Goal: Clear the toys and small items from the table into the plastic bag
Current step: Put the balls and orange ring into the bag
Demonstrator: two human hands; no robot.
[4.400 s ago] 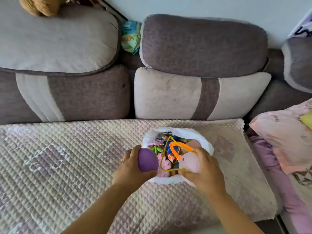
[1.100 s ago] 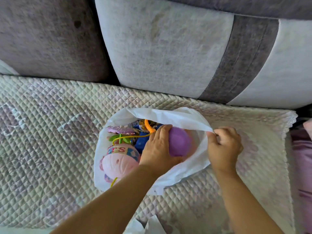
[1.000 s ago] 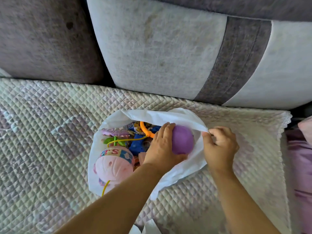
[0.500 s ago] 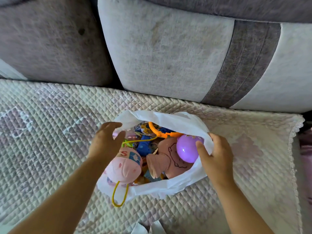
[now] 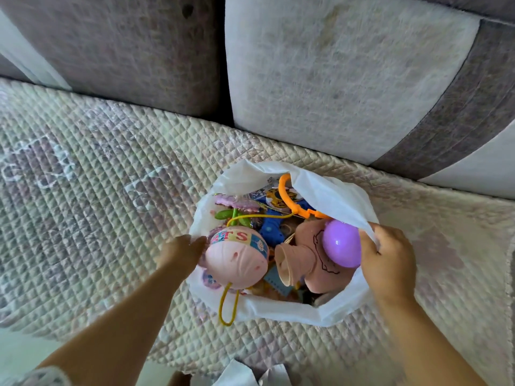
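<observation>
A white plastic bag (image 5: 328, 188) stands open on the quilted sofa cover, full of toys. A purple ball (image 5: 341, 243) lies at its right side against a pink pig toy (image 5: 303, 263). A round pink pig-face toy (image 5: 237, 257) with a yellow cord sits at the left, and an orange ring (image 5: 289, 199) and several small toys lie at the back. My right hand (image 5: 387, 260) pinches the bag's right rim beside the ball. My left hand (image 5: 181, 252) is at the bag's left rim; its fingertips are hidden behind the plastic and the pig-face toy.
Grey and cream sofa back cushions (image 5: 334, 79) rise just behind the bag. The quilted cover (image 5: 97, 190) spreads wide to the left. White scraps of plastic or paper (image 5: 250, 376) show at the bottom edge.
My left hand let go of the purple ball inside the bag and moved to the bag's left rim. My right hand stays on the right rim.
</observation>
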